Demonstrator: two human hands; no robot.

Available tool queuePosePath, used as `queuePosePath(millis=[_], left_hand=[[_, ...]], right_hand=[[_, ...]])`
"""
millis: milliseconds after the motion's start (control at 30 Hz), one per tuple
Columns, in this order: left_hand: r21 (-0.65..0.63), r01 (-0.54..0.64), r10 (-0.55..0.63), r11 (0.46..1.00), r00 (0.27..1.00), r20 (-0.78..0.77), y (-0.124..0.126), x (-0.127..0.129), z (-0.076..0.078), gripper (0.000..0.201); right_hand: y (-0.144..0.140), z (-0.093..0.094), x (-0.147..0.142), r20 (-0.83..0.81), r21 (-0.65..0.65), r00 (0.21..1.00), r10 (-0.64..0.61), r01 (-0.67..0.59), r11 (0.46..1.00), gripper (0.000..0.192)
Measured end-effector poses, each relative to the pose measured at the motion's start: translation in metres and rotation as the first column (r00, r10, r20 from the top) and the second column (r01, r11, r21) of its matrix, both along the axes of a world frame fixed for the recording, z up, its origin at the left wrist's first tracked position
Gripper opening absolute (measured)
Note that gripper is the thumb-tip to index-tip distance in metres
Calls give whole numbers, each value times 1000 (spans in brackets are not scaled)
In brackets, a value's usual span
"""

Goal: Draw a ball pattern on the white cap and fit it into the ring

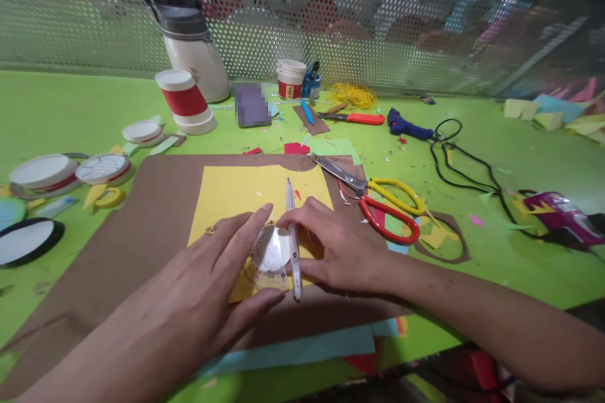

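My left hand point(208, 271) lies over a yellow paper sheet point(236, 186), its thumb and fingers around a clear plastic protractor point(267, 258) and touching its edges. A pale round patch shows within the protractor. My right hand point(331, 245) is bent at the protractor's right side, with a clear-barrelled pen point(293, 245) across its thumb and index fingertips. The pen's tip points away from me. Beneath the yellow sheet is a large brown sheet point(161, 201). Scissors point(368, 192) with one red and one yellow handle lie partly open beyond my right hand.
Round white lids point(45, 171) and a red-and-white cup point(185, 102) stand left. A white jug point(196, 56) is behind. A red-handled knife point(363, 118), blue glue gun point(409, 124) and black cord point(472, 182) lie right. A perforated metal screen point(283, 6) closes the back.
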State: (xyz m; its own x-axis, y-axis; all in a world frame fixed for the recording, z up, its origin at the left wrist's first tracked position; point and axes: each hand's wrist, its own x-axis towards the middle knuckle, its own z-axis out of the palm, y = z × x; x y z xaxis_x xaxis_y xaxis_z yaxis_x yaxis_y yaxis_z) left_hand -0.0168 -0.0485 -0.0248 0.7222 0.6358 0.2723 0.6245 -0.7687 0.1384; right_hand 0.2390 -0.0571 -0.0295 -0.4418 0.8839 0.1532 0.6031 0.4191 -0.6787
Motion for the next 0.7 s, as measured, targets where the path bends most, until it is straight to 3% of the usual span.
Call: queuePosePath(millis=[200,500,633,700], left_hand=[[6,18,-18,1000,999,-29,0,5,2,75],[-34,12,-13,999,999,-35,-3,5,7,70],[-54,24,-26,998,999,-26,0,5,5,76],[-66,25,-26,998,1000,-13,1,3,2,80]], right_hand=[[-2,-1,-1,12,65,1000,-2,2,998,39],[1,-2,14,34,118,995,92,-96,988,30],[5,1,21,-55,128,997,63,-55,990,25],[7,2,20,-103,73,993,63,-55,996,23]])
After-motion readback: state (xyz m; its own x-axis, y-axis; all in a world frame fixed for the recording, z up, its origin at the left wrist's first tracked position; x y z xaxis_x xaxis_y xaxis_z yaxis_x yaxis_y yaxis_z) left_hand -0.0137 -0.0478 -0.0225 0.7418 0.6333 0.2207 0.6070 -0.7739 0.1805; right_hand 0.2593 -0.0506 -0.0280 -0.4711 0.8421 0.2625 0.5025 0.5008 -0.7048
